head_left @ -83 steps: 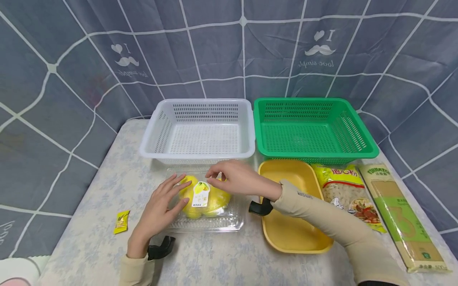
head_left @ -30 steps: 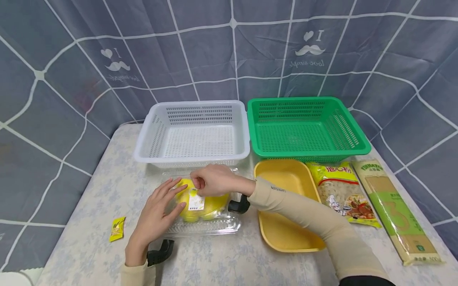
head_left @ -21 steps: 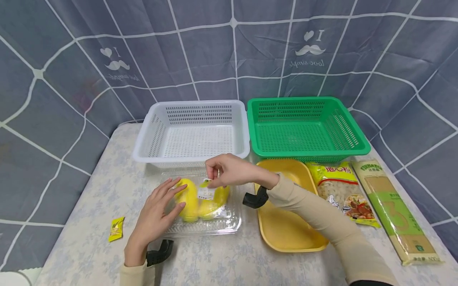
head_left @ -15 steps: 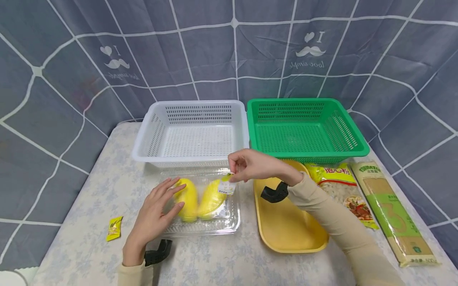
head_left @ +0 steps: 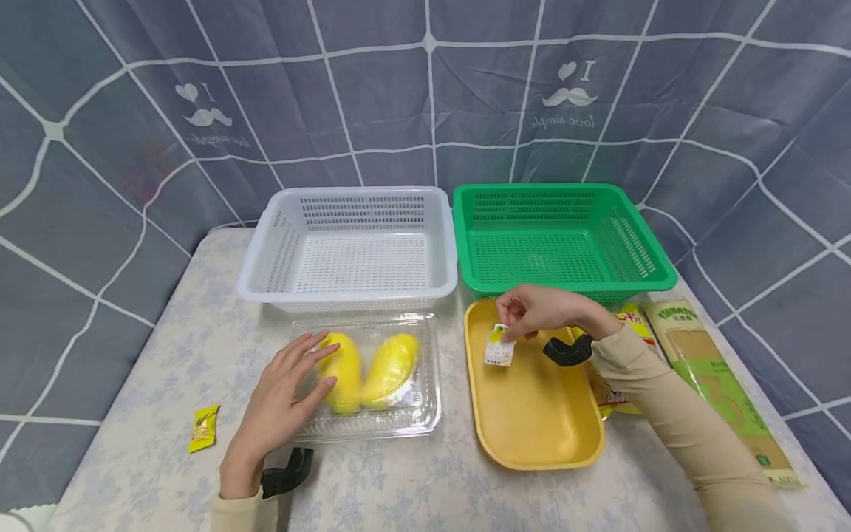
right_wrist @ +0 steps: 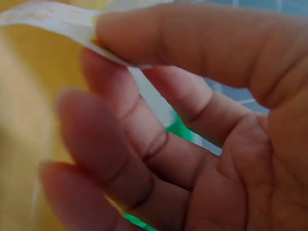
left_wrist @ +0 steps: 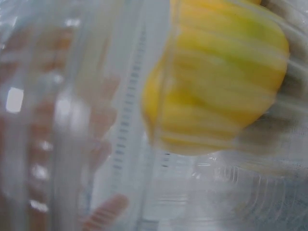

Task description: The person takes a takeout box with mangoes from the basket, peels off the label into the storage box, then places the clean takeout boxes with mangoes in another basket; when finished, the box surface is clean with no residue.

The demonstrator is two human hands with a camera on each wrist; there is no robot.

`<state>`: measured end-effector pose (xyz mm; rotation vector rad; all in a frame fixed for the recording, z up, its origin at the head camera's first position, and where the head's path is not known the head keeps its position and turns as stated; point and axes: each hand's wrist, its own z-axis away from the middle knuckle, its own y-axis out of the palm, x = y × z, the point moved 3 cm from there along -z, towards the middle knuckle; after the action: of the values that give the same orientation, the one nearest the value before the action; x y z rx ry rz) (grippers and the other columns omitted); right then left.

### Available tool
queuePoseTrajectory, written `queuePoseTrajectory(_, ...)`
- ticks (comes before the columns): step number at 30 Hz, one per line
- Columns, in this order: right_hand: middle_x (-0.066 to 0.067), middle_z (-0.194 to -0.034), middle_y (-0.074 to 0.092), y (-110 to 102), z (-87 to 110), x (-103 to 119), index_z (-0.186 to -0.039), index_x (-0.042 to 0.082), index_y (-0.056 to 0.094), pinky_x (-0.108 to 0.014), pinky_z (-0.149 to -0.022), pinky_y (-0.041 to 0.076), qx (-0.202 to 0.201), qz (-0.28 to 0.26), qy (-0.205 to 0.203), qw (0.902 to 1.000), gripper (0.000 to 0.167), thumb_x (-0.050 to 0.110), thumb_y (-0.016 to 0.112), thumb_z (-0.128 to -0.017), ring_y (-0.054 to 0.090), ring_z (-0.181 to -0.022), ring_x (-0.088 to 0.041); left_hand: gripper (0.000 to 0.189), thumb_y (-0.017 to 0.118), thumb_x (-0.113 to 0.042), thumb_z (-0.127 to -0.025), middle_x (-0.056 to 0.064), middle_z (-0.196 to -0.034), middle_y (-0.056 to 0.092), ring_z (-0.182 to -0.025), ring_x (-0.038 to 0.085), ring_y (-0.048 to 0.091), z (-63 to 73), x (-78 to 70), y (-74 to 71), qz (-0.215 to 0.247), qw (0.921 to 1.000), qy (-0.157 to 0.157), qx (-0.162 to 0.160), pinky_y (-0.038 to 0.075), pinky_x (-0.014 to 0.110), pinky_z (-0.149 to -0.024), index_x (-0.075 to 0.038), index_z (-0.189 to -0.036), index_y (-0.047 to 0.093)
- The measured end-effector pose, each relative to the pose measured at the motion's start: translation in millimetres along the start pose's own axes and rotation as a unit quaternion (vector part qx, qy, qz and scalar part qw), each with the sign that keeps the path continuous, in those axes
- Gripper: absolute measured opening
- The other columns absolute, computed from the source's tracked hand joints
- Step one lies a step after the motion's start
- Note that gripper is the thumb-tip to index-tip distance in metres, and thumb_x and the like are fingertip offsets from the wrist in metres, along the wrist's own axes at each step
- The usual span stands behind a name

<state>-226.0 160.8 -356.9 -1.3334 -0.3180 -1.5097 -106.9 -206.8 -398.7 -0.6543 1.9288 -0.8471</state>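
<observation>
Between thumb and forefinger, my right hand point(head_left: 541, 309) pinches a white label sticker point(head_left: 499, 347) with a yellow fruit print, over the yellow tray point(head_left: 532, 414). The right wrist view shows the sticker point(right_wrist: 53, 19) bent at the fingertips. My left hand point(head_left: 279, 395) rests with fingers spread on the left side of a clear plastic clamshell box point(head_left: 405, 427). Two yellow mangoes point(head_left: 392, 369) lie inside the box, seen through its lid. In the left wrist view a mango point(left_wrist: 216, 82) shows blurred through the plastic.
A white basket point(head_left: 349, 295) and a green basket point(head_left: 565, 284) stand side by side at the back. Right of the tray lie a pasta bag point(head_left: 634, 321), partly behind the right arm, and a long noodle pack point(head_left: 718, 391). A small yellow packet point(head_left: 204, 428) lies at left.
My right hand has peeled the sticker off the box lid and carried it right, over the yellow tray. My left hand has stayed on the box.
</observation>
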Motion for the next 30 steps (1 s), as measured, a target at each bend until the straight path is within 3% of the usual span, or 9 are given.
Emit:
queuePoseTrajectory(6, 0.0, -0.056, 0.046, 7.6, -2.9, -27.4, -0.074, 0.001, 0.052, -0.022, -0.046, 0.028, 0.04, 0.004, 0.049, 0.998, 0.021, -0.002, 0.071, -0.08, 0.032, -0.044, -0.008, 0.044, 0.069, -0.017, -0.088, 0.006, -0.144, 0.042, -0.134, 0.032, 0.029, 1.0, -0.3, -0.2, 0.005, 1.0, -0.004, 0.0, 0.023, 0.063, -0.098, -0.012, -0.13, 0.058)
queuePoseTrajectory(10, 0.003, -0.058, 0.046, 15.2, -4.9, -37.9, -0.07, 0.004, 0.052, -0.019, -0.045, 0.03, 0.024, 0.032, 0.075, 0.9964, 0.024, -0.004, 0.073, -0.076, 0.035, -0.045, -0.006, 0.044, 0.068, -0.018, -0.088, 0.005, -0.144, 0.042, -0.135, 0.03, 0.028, 0.3, 0.7, 0.0, 0.006, 0.9999, -0.011, 0.004, 0.023, 0.062, -0.099, -0.012, -0.13, 0.058)
queuePoseTrajectory(13, 0.005, -0.059, 0.044, 20.6, -6.6, -42.7, -0.067, 0.007, 0.051, -0.018, -0.046, 0.032, 0.005, 0.082, 0.081, 0.9933, 0.026, -0.004, 0.074, -0.073, 0.038, -0.045, -0.005, 0.044, 0.068, -0.018, -0.088, 0.005, -0.144, 0.042, -0.135, 0.03, 0.028, 0.2, 1.3, 0.3, 0.007, 0.9999, -0.011, 0.004, 0.022, 0.062, -0.099, -0.013, -0.13, 0.058)
queuePoseTrajectory(17, 0.006, -0.057, 0.044, 24.7, -8.7, -45.0, -0.064, 0.01, 0.051, -0.017, -0.046, 0.033, -0.024, 0.165, 0.092, 0.9818, 0.027, -0.001, 0.076, -0.07, 0.041, -0.045, -0.005, 0.044, 0.068, -0.017, -0.088, 0.005, -0.144, 0.042, -0.135, 0.031, 0.028, 0.1, 1.0, 0.5, 0.009, 0.9999, -0.005, -0.001, 0.022, 0.063, -0.099, -0.013, -0.13, 0.058)
queuePoseTrajectory(20, 0.005, -0.054, 0.045, 25.5, -9.4, -46.1, -0.063, 0.011, 0.051, -0.018, -0.045, 0.034, -0.038, 0.194, 0.116, 0.9735, 0.028, 0.002, 0.077, -0.069, 0.041, -0.043, -0.006, 0.044, 0.068, -0.017, -0.088, 0.005, -0.144, 0.042, -0.135, 0.031, 0.028, -0.1, 1.2, 0.9, 0.013, 0.9999, -0.004, -0.002, 0.022, 0.063, -0.098, -0.014, -0.131, 0.058)
queuePoseTrajectory(25, 0.004, -0.051, 0.043, 27.0, -9.0, -47.5, -0.06, 0.012, 0.049, -0.019, -0.044, 0.034, -0.037, 0.206, 0.139, 0.968, 0.032, 0.006, 0.079, -0.072, 0.04, -0.04, -0.008, 0.044, 0.068, -0.017, -0.088, 0.005, -0.144, 0.042, -0.135, 0.031, 0.028, 0.6, 2.1, 0.9, 0.014, 0.9999, -0.007, -0.002, 0.022, 0.063, -0.098, -0.013, -0.131, 0.058)
queuePoseTrajectory(30, 0.003, -0.054, 0.044, 31.2, -7.3, -47.2, -0.064, 0.01, 0.051, -0.019, -0.044, 0.033, -0.028, 0.191, 0.135, 0.9718, 0.028, 0.004, 0.076, -0.075, 0.038, -0.042, -0.008, 0.044, 0.068, -0.018, -0.088, 0.005, -0.144, 0.042, -0.135, 0.031, 0.027, 1.1, 3.6, 1.0, 0.015, 0.9998, -0.01, -0.001, 0.023, 0.064, -0.097, -0.013, -0.13, 0.058)
